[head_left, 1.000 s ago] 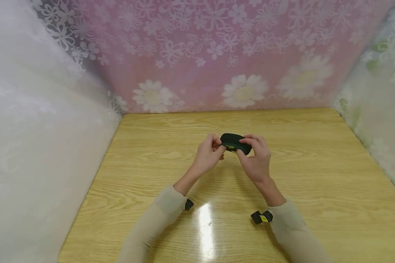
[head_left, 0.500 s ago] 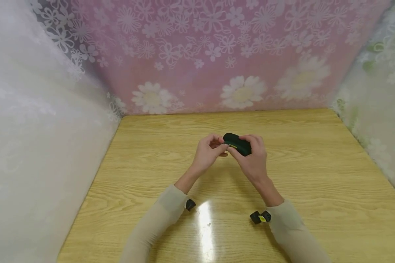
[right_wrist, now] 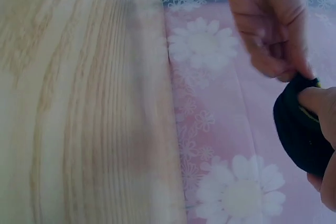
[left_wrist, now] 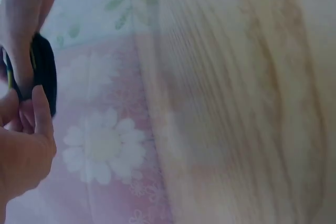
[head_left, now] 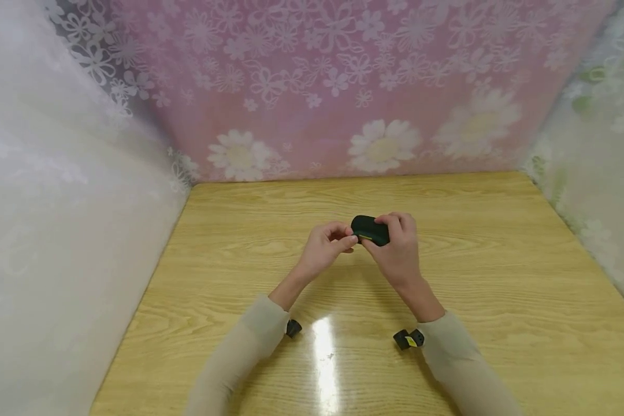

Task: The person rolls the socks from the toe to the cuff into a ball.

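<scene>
Above the middle of the table, both hands are on a small dark green, rounded pouch [head_left: 370, 230] with a thin yellow line along its near edge. My right hand [head_left: 401, 248] grips the pouch's right part, fingers over the top and thumb on the near side. Thumb and fingers of my left hand [head_left: 325, 248] pinch at its left end; whether they hold cloth or a small pull there is too small to tell. In the right wrist view the pouch [right_wrist: 299, 129] hangs between both hands. The left wrist view shows it [left_wrist: 47, 74] partly hidden behind fingers.
The wood-grain table [head_left: 270, 208] spreads under both arms, with a bright reflection near its front. A pink flowered cloth [head_left: 312, 133] rises behind its back edge, and pale sheets [head_left: 83, 231] stand at both sides. A black wrist camera [head_left: 408, 340] sits under the right sleeve.
The right thumb has shifted left along the pouch's near edge, and less yellow shows there. My left hand has moved slightly toward me, its fingers still at the left end.
</scene>
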A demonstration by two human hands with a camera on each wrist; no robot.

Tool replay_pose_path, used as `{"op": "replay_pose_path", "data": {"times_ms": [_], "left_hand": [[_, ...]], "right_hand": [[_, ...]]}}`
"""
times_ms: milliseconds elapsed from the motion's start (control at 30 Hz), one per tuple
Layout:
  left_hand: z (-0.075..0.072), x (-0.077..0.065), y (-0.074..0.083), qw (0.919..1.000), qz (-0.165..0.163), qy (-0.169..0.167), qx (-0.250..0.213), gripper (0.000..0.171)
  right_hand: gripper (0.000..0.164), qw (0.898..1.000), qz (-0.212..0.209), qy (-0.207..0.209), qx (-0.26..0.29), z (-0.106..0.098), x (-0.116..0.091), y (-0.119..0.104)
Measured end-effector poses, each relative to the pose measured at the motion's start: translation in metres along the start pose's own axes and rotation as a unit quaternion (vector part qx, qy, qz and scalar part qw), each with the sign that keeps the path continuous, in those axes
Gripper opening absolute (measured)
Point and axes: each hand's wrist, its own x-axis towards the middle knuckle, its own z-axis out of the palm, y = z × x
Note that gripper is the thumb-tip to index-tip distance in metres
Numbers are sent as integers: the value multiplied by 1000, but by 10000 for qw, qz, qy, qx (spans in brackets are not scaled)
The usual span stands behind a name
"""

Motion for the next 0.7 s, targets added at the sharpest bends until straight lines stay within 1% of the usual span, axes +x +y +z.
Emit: {"op": "replay_pose_path", "data": {"times_ms": [67,133,200,233,267,367,467,533,567,633,700], "left_hand": [[5,-1,0,9991,285,218,209,10],[8,-2,2,9977,466,251,429,11],[8,-2,3,9956,549,135,749,11],[6,-2,4,9947,523,38,889,11],[4,-2,4,9944,485,-89,935,11],[-6,-1,5,9949,335,-345,885,11],[-14,2,6,9969,308,-486,540,16],[-17,3,7,9966,370,-576,462,26],[-18,4,8,9961,403,-673,414,32],[-19,5,9,9949,379,-894,279,42],[-19,6,10,9939,280,-1066,105,46]], "right_hand": [[49,9999,-49,104,-102,3,0,1],[49,9996,-56,243,-130,4,0,2],[48,9994,-39,350,-56,5,-1,3],[48,9992,-17,388,-6,5,-1,3],[48,9991,6,425,46,4,-2,4],[46,9982,101,511,293,3,-2,6],[47,9971,73,551,512,1,-1,6],[48,9971,-43,485,588,-1,0,6],[48,9972,-122,456,585,-2,1,5],[48,9973,-304,399,537,-3,1,5],[48,9970,-481,356,489,-3,1,4]]}}
